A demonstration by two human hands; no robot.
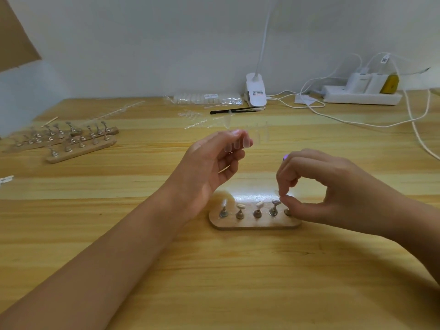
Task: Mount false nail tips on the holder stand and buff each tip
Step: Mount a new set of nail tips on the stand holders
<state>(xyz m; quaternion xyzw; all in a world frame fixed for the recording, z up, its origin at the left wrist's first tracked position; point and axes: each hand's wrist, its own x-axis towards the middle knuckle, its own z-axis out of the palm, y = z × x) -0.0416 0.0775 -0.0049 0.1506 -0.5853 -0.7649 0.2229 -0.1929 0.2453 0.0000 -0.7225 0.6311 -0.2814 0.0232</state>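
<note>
Now right hand (333, 194) pinches peg (287, 211) (rightmost); stand (254, 225) level

Bare table (214, 282) is left at 6 o'clock of the holder stand (254, 223), and approach there is unhindered. The stand's 3 o'clock end is covered by the right hand (333, 186), a nail tip (278, 193) pinched in it. Space at 11 o'clock is taken by the left hand (214, 163) and the clear strip (259, 135) held in it; 8 o'clock is barred by its forearm. Farther off, a black tool (232, 110) and lamp clamp (256, 92) are met at 12 o'clock, cables (357, 122) at 2 o'clock, spare stands (71, 141) at 10 o'clock.
</note>
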